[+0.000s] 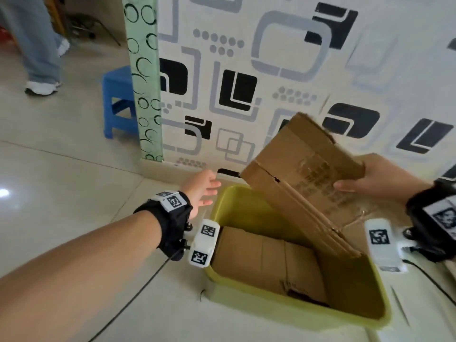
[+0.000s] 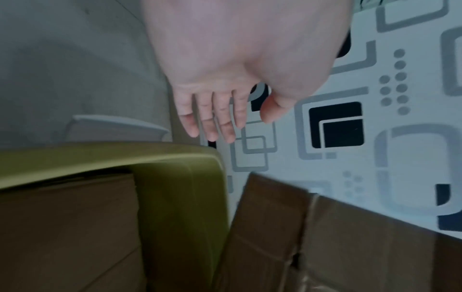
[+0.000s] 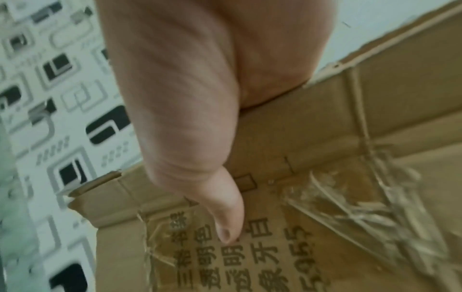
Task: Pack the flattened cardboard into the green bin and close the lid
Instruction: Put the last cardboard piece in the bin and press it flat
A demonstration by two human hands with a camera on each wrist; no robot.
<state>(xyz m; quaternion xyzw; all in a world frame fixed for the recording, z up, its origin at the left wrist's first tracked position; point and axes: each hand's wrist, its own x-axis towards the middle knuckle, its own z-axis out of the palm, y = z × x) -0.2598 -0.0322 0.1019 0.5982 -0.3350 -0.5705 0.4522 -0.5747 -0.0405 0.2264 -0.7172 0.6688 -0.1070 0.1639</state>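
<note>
The green bin (image 1: 283, 314) held flattened cardboard (image 1: 269, 262). The right hand (image 1: 377, 178) gripped a tilted cardboard sheet (image 1: 301, 174), long axis toward 11 o'clock. Left hand (image 1: 199, 188) fingers (image 2: 207, 120) were relaxed, holding nothing.

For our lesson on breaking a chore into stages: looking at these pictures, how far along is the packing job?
Done: some flattened cardboard already lies inside the open green bin. In hand: the right hand holds a printed cardboard sheet, tilted, its lower edge inside the bin; the left hand hovers open beside the rim. Left: lay that sheet flat, then close the lid, which may be the pale piece behind the bin.
</note>
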